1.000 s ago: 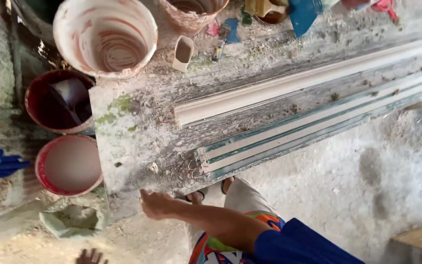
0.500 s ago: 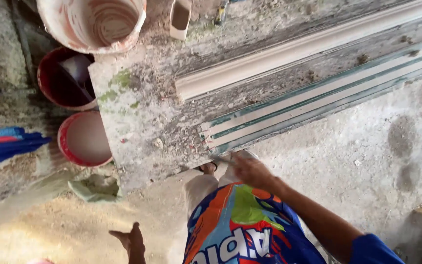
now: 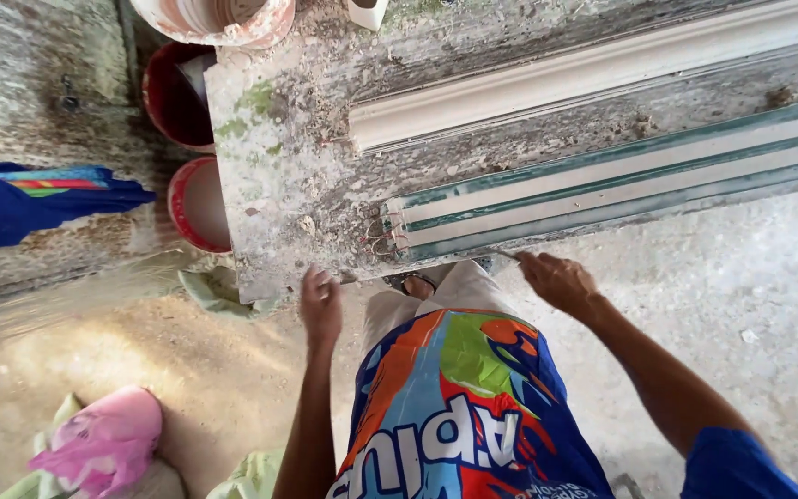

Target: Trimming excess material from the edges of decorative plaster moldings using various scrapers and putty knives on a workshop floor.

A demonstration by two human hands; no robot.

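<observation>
From my remote feed, the head camera looked straight down on a rough, plaster-crusted workbench [image 3: 279, 185], grey and stained with green patches. At about eleven o'clock of the frame a large pale bucket [image 3: 214, 17] smeared with reddish streaks stood on the bench's far corner; its contents were cut off by the top edge. Just off the bench at ten o'clock sat a dark red bucket [image 3: 173, 97] with a pale scoop-like object inside, and below it, at nine o'clock, a second red bucket [image 3: 198, 205] filled with a smooth, pale pinkish mix. A small white cup [image 3: 367, 11] showed at twelve o'clock, its inside out of view. Along the bench ran a long white moulded strip [image 3: 602, 79], ribbed in profile, and nearer the person a green-edged mould [image 3: 621, 189] of parallel white and teal bands with frayed fibres at its left end. The left hand [image 3: 320, 305] rested with curled fingers on the bench's near edge at six o'clock. The right hand [image 3: 561, 282] was pinched on a thin metal tool [image 3: 507, 254] whose tip touched the lower edge of the green-edged mould. The two hands were well apart. A pink cloth [image 3: 108, 444] lay on the dusty floor at seven o'clock.
</observation>
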